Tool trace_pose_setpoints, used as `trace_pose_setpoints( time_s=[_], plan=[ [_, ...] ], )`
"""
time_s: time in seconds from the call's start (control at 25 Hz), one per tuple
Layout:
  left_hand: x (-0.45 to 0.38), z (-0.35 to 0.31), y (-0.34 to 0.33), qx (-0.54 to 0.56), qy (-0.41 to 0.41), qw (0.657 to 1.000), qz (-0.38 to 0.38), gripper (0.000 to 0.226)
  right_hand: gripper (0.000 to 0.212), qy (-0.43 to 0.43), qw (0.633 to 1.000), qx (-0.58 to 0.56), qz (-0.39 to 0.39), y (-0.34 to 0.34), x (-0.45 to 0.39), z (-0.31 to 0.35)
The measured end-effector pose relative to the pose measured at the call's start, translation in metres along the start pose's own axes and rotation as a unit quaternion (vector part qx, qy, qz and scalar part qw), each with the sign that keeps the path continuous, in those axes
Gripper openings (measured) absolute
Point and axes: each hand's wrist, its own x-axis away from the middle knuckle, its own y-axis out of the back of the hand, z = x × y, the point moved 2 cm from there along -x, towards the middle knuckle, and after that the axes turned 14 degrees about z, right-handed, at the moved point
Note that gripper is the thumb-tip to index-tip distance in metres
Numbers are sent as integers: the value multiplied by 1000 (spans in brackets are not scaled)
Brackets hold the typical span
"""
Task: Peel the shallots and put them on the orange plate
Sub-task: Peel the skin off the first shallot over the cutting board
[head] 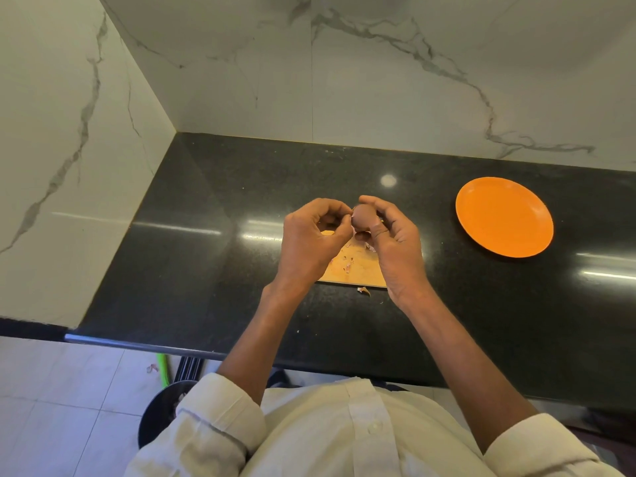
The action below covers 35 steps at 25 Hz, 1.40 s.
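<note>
- The black counter runs from a marble corner at the far left to past the right edge of the view; its rounded front edge lies just ahead of the person's body.
- The marble wall closes the far side, and a second marble face closes the left side, meeting at the corner.
- Bare dark surface lies to the left of the hands and again between the hands and the orange plate.
- The orange plate sits to the right, well apart from the hands, with nothing on it.
- The right hand holds a brown shallot in curled fingers and thumb, raised above the counter.
- The left hand has its fingers curled, fingertips pinching at the shallot's left side where a bit of skin shows.
- A wooden cutting board lies beneath both hands, mostly hidden by them, with skin scraps on it.
- One more skin scrap lies on the counter just in front of the board's near edge.
- Below the counter edge, on the tiled floor at the left, stand a dark round bin and a green stick.
</note>
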Motion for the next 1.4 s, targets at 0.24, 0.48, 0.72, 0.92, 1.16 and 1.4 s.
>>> trace_pose_setpoints(
  time_s=[0.24, 0.48, 0.72, 0.92, 1.16, 1.4],
  plan=[
    [-1, 0, -2, -16, 9, 999, -26, 6, 27, 7, 1000, 27, -15, -1, 2, 4],
    [-3, -2, -10, 14, 41, 998, -38, 9, 30, 9, 1000, 4, 9, 2, -1, 2],
    [0, -1, -5, 134, 31, 991, 9, 11, 31, 1, 993, -120, -6, 12, -2, -2],
    [0, -5, -5, 92, 24, 995, 7, 12, 31, -12, 994, -111, -5, 11, 2, -1],
    [-2, -10, -5, 15, 23, 998, -49, 10, 33, -11, 1000, -27, 5, 4, 3, 5],
    [-2, -9, -6, 15, 16, 998, -63, 10, 35, -6, 998, -49, 27, 0, 0, 1]
  ],
)
